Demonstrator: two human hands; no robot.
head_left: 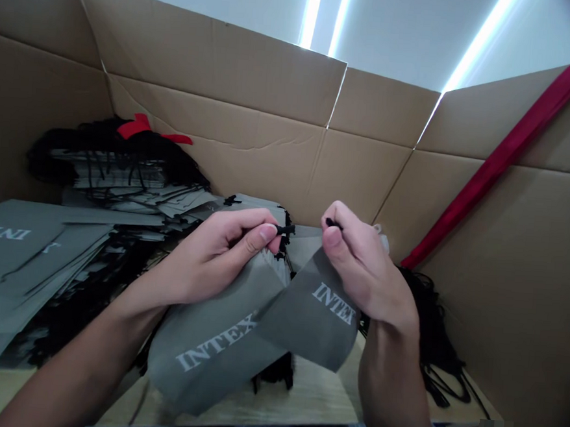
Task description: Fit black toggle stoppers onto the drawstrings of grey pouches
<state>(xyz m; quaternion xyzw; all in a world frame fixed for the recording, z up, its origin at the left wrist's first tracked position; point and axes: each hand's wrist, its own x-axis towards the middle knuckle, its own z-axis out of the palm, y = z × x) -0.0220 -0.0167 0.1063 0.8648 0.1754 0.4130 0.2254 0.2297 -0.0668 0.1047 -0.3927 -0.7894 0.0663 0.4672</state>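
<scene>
My left hand (218,254) is closed, thumb and index finger pinching a short black drawstring (286,229) whose end pokes out to the right. My right hand (364,264) is closed too, with a bit of black cord (333,223) showing between thumb and curled fingers. Below it hangs a grey drawstring bag (301,332) printed INTEX. Another grey bag (216,365) with the same print lies under my left hand and overlaps the first. Which bag each cord belongs to is hard to make out.
Stacked grey bags (25,221) with black cords lie at left. Behind them sits a bundle of black cords (75,140) with a red strip (135,126). More black cords (429,314) lie at right. Cardboard walls (253,114) surround the wooden table (321,398); a dark red strap (498,163) crosses the right wall.
</scene>
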